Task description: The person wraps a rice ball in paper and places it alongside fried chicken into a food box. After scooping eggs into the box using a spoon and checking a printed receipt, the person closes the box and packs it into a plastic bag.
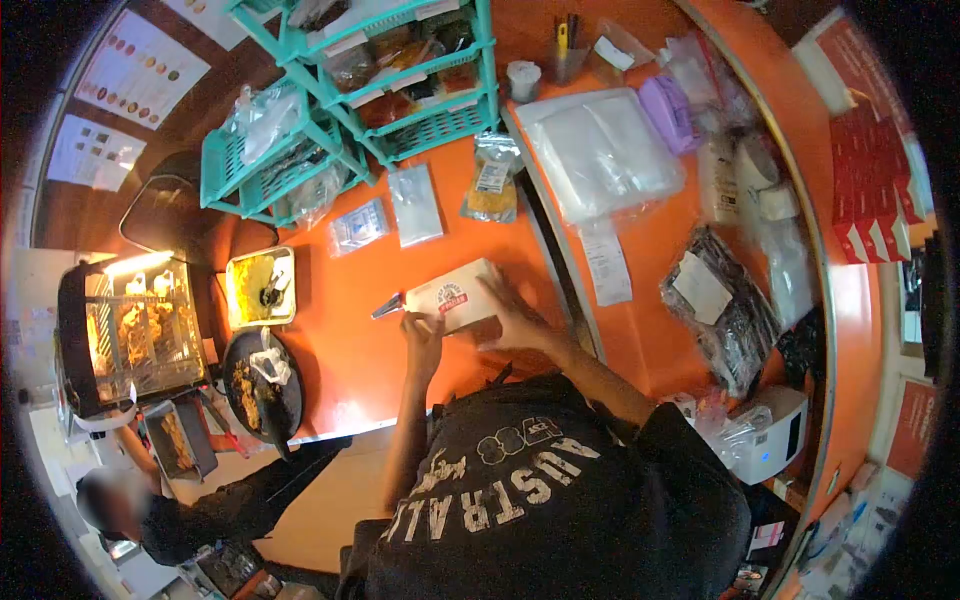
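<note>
Between my hands is a cream cardboard box (468, 285) with a red and dark printed logo on its face, tilted above the orange counter. My left hand (424, 330) pinches its near left corner, the thumb on the printed side. My right hand (510, 312) grips the right end, fingers spread along the edge and partly hiding it. Just past the box's left end lies a small dark item with a silvery, pointed end (388, 306). Flat plastic packets (415, 205) lie on the counter beyond the box.
Teal stacked baskets (415, 145) hold packets at the back. A lit food warmer (140, 330), a yellow-stained tray (262, 287) and a black pan (287, 385) stand left. Plastic bags (600, 155) and a black-wrapped bundle (725, 335) lie right. Another person (180, 525) is at lower left.
</note>
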Available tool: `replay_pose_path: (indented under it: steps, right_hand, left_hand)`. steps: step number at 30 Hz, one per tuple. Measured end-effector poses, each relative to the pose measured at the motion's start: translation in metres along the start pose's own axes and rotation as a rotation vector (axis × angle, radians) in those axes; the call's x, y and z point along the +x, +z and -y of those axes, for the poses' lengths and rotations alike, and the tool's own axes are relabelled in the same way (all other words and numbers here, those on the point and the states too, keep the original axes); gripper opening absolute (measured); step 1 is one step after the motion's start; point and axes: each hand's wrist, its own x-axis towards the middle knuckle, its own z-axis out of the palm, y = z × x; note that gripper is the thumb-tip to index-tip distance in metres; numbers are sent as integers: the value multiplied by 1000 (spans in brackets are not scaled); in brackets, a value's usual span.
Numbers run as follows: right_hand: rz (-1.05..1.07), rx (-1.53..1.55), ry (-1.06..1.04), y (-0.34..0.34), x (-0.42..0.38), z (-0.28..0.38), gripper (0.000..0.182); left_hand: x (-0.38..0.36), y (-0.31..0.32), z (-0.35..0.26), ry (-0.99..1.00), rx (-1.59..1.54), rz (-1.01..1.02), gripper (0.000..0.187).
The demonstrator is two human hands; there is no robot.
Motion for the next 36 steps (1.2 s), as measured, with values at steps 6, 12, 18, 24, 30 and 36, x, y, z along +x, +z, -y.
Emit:
replay_pose_path:
  steps: [6, 12, 18, 24, 30, 36]
  right_hand:
    - [-157, 339, 231, 46, -6, -17, 71]
    - [-122, 286, 289, 20, 1, -26, 48]
    - [-70, 174, 255, 1, 1, -16, 53]
    - [-66, 198, 201, 17, -15, -19, 78]
    - [124, 326, 282, 5, -7, -22, 89]
    - [131, 137, 90, -9, -3, -19, 104]
  left_hand:
    - [4, 1, -27, -265, -866, 38, 52]
    - [18, -23, -28, -321, -878, 90, 40]
    - [27, -32, 5, -411, -741, 152, 52]
    - [27, -45, -17, -487, -663, 96, 37]
    - [27, -50, -7, -541, -725, 181, 50]
    - [19, -19, 27, -294, -605, 133, 37]
